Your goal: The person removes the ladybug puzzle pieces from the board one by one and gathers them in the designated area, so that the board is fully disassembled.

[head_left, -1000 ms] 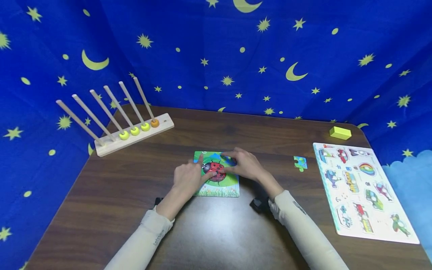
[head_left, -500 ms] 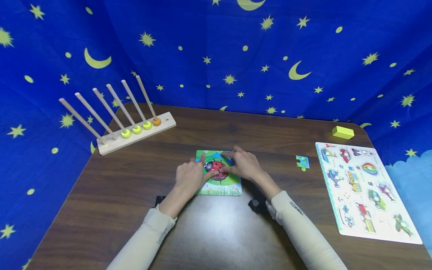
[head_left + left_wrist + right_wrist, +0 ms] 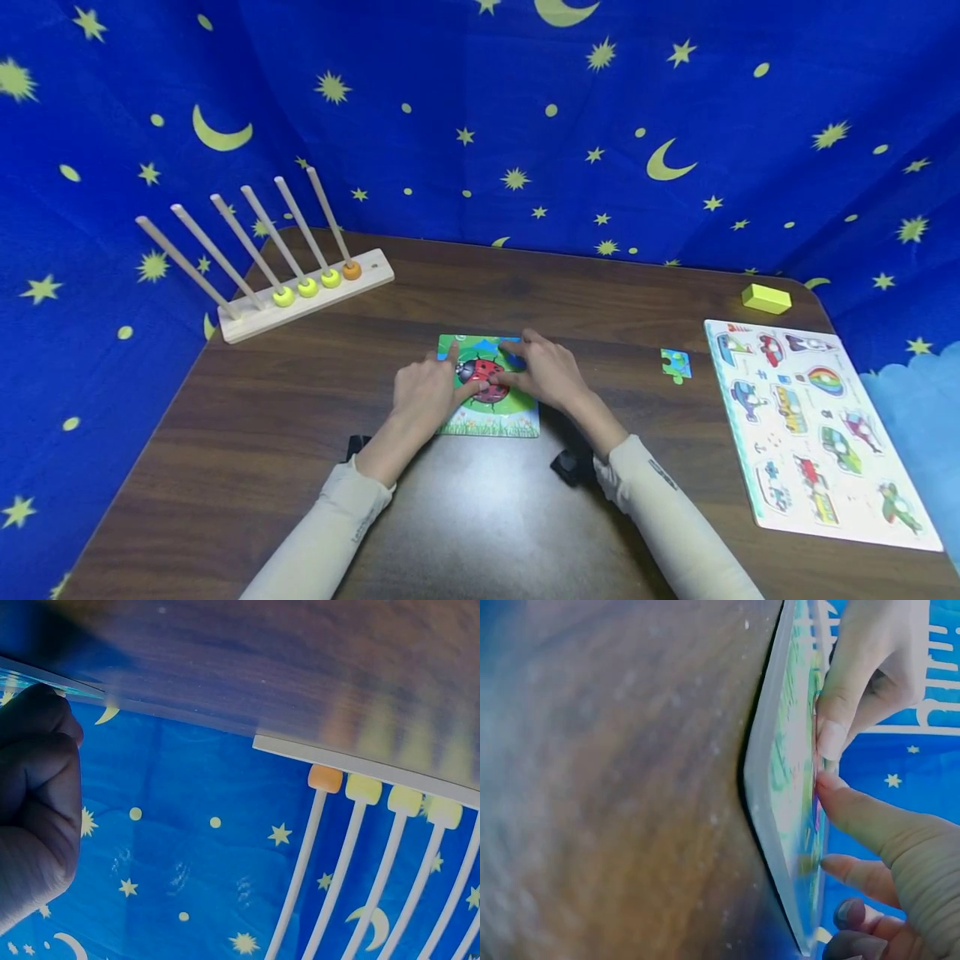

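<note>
A square ladybug jigsaw puzzle lies flat on the table in front of me. On its left part rests my left hand, index finger stretched toward the upper left corner and thumb on the printed ladybug. My right hand comes from the other side, its thumb almost meeting the left thumb and its index finger near the top right of the picture. Seen from the right wrist, the right thumb and index fingertip touch the puzzle's face, while the remaining fingers bend off its edge. A loose blue-green puzzle piece lies farther right.
A wooden peg rack with yellow beads and an orange one stands at the back left. On the right are a white vehicle peg board and a yellow block. Blue star-patterned cloth hangs behind the table.
The head view has shifted slightly, so everything sits a little farther right in it. Both hands keep nearly the same place on the puzzle, and the loose piece stays put.
</note>
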`<control>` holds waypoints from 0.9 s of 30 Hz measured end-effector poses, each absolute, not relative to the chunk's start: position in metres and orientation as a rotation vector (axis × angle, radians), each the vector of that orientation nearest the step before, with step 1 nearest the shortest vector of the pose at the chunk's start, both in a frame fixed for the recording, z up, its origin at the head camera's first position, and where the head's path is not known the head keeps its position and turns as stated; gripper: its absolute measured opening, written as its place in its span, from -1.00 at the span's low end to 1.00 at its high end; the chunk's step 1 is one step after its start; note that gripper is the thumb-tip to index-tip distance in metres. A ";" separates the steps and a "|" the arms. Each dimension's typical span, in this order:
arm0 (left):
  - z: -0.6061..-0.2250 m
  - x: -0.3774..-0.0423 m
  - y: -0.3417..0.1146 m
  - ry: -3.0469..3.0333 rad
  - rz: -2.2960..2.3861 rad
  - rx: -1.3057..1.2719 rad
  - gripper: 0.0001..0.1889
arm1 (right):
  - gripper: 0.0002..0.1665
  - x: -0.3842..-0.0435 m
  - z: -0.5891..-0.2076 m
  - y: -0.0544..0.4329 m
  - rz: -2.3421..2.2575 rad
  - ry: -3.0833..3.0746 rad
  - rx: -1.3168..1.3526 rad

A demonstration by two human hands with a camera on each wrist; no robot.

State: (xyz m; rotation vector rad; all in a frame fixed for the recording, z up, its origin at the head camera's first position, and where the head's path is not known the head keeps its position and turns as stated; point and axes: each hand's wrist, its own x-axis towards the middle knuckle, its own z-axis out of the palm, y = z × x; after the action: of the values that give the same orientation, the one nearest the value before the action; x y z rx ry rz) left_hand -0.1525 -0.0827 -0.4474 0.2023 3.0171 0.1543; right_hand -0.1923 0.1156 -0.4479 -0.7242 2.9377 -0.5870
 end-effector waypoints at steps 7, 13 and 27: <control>-0.448 -0.153 -0.083 3.017 0.132 0.208 -0.08 | -0.26 -0.192 -0.451 0.118 -0.700 2.889 -0.639; -0.446 -0.155 -0.083 3.015 0.135 0.235 -0.08 | -0.25 -0.194 -0.450 0.116 -0.808 2.836 -0.598; -0.444 -0.157 -0.080 2.983 0.158 0.190 -0.07 | -0.39 -0.196 -0.452 0.107 -0.909 2.901 -0.548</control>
State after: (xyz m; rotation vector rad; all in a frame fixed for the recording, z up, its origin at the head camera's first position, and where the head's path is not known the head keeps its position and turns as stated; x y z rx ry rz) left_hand -0.1572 -0.0804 -0.4440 0.1896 2.9827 0.1583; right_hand -0.1960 0.1065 -0.4520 -0.5476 2.9008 -0.9087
